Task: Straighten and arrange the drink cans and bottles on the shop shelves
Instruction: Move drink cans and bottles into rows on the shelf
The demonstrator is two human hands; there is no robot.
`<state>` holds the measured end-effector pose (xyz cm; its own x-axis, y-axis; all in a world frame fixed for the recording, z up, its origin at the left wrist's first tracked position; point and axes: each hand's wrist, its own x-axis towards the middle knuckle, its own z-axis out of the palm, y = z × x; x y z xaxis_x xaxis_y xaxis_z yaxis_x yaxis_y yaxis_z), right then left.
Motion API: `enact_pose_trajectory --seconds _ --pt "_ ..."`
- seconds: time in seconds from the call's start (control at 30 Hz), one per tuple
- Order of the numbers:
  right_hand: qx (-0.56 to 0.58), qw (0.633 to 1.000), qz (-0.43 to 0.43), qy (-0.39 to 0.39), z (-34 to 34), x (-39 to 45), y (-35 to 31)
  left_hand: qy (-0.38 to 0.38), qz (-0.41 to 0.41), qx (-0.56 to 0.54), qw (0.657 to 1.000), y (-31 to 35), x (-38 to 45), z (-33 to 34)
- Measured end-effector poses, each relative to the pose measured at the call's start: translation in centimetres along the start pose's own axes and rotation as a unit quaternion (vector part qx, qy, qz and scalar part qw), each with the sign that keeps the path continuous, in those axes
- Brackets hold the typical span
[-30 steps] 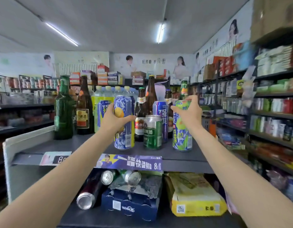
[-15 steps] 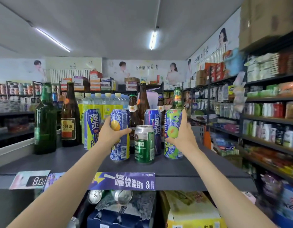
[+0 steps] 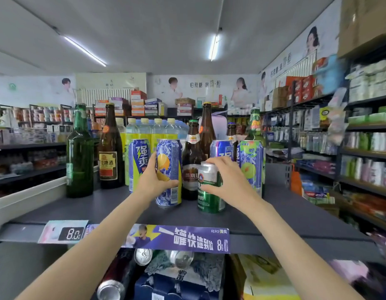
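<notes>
Since 0.5 s ago, the right hand (image 3: 227, 182) has left the tall green-melon can (image 3: 251, 167) and now curls over the short green beer can (image 3: 210, 189), fingers on its top rim and thumb on its side. Left hand (image 3: 153, 182) stays wrapped around the blue-and-white can (image 3: 169, 169). Both cans stand upright near the front of the dark shelf (image 3: 296, 215), just ahead of a brown beer bottle (image 3: 192, 161). 1 purple price strip (image 3: 187, 239) runs along the shelf edge.

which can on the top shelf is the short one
The green can under the right hand. Its silver top sits well below the tall blue-and-white can gripped by the left hand beside it.
</notes>
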<state>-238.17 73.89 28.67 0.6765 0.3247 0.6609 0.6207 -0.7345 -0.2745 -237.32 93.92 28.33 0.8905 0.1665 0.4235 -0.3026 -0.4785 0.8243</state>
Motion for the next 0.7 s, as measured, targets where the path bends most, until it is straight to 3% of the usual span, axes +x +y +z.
enact_pose_trajectory --seconds 0.07,0.2,0.4,0.6,0.7 --pt "-0.002 1.000 0.009 -0.001 0.4 0.0 0.1 0.007 -0.008 0.002 1.000 -0.3 0.3 -0.4" --pt "-0.115 0.993 0.013 -0.011 -0.1 1.0 -0.4 0.037 -0.022 0.006 0.999 -0.6 0.8 -0.9" --pt "0.026 0.999 0.018 0.037 -2.4 7.9 -3.5 0.053 -0.023 0.035 0.998 -1.1 1.3 -1.2" --pt "0.059 0.992 0.089 -0.064 0.1 13.6 -3.7 0.057 -0.031 0.044 0.997 -1.5 1.8 -1.6" --pt "0.047 0.992 0.107 -0.036 1.1 14.1 -3.4 0.055 -0.029 0.055 0.996 -1.7 2.0 -1.5"
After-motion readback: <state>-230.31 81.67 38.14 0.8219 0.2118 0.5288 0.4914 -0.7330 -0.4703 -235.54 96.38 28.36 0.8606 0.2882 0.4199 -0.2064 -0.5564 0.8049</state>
